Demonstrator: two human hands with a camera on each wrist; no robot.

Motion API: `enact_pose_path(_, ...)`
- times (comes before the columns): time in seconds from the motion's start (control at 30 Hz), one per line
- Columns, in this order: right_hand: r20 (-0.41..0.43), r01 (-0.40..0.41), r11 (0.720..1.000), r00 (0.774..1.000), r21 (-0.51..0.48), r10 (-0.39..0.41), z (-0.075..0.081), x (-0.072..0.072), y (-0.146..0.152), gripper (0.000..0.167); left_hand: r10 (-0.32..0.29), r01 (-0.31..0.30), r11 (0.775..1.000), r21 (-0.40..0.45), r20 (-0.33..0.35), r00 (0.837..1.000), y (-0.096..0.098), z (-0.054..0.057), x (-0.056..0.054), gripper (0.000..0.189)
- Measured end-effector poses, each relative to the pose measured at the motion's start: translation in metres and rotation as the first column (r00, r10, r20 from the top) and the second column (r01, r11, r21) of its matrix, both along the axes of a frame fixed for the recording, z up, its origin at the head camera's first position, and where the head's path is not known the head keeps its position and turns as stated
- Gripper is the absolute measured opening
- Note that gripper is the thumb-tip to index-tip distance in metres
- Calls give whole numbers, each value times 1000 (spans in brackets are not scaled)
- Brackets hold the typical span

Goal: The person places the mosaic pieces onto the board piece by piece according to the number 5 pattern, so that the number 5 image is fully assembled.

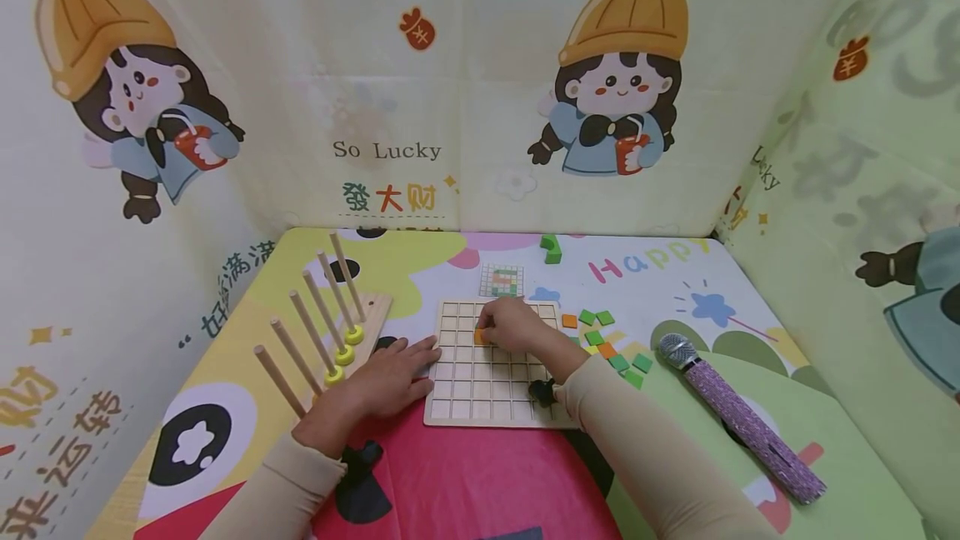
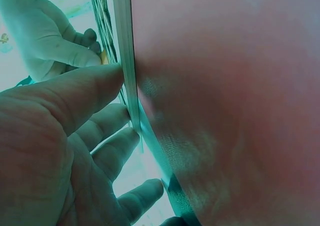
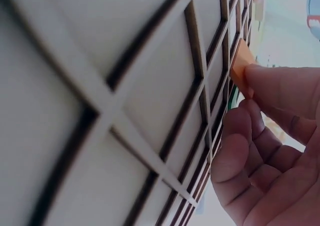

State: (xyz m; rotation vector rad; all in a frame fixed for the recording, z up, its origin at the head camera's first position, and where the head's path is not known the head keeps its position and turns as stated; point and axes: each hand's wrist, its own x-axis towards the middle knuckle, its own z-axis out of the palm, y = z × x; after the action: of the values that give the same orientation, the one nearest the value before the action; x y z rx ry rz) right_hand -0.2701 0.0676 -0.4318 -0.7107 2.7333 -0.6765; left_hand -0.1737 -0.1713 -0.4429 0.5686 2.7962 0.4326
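Observation:
A square wooden grid board [image 1: 468,394] lies flat on the table. My right hand [image 1: 517,327] is over its upper part and pinches an orange square tile [image 3: 242,68] between thumb and finger, at one of the cells. A bit of green [image 3: 233,99] shows just beyond that tile in the right wrist view. My left hand [image 1: 390,377] lies at the board's left edge, fingers spread; its fingertips touch the board's side [image 2: 127,61] in the left wrist view. Behind the board is a small pattern card [image 1: 501,280] with a coloured grid.
Loose green and orange tiles [image 1: 606,350] lie right of the board. A purple glittery microphone [image 1: 750,423] is farther right. At left stands a wooden peg rack [image 1: 378,311] with upright sticks and yellow rings [image 1: 345,355]. A green block [image 1: 551,249] sits at the back.

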Motion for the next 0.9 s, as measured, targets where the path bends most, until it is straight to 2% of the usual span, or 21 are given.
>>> enact_pose_path(0.13, -27, 19, 998, 999, 65, -17, 1, 2, -3, 4, -3, 3, 1000, 2, -4, 1000, 1, -1, 0, 59)
enact_pose_path(0.3, -57, 22, 996, 998, 87, -17, 1, 8, -1, 6, -4, 4, 1000, -3, -2, 1000, 2, -1, 0, 58)
enact_pose_path(0.5, -84, -8, 1000, 996, 20, 10, 3, 15, 8, 9, 3, -3, 1000, -16, 7, 1000, 2, 0, 0, 58)
enact_pose_path(0.7, -64, -45, 998, 997, -51, 42, 5, 18, 32, 16, 9, -9, 1000, -21, 1, 1000, 3, 0, 2, 60)
enact_pose_path(0.9, -35, 0, 998, 999, -56, -2, 7, 18, 63, 22, 14, -14, 1000, -12, -3, 1000, 6, 0, 2, 60)
